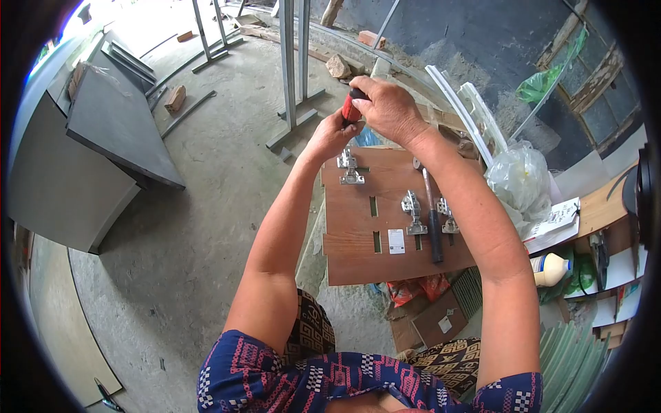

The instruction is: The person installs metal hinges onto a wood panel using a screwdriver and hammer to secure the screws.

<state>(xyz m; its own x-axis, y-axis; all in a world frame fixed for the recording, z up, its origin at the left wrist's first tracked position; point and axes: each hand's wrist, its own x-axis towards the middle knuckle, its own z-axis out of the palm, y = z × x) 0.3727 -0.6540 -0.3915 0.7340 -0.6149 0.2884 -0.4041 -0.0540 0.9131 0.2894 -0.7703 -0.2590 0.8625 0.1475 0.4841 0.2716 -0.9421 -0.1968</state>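
Note:
Both my hands are raised beyond the far left corner of a brown wooden panel (351, 234). My right hand (389, 109) is closed on the black end of a red and black screwdriver handle (352, 109). The fingers of my left hand (332, 136) pinch the lower part of that handle; the tool's tip is hidden. Just below my hands, a metal hinge (350, 167) lies on the panel. Further right lie a second hinge (414, 212), a hammer (434, 224) with a dark grip, and another hinge (449, 219) partly behind my right forearm.
Metal uprights (288, 69) stand beyond my hands. Grey panels (117, 124) lean at the left. A clear plastic bag (516, 179), a white box (554, 224) and a cream bottle (549, 269) are at the right. Green slats (568, 365) lie at the lower right.

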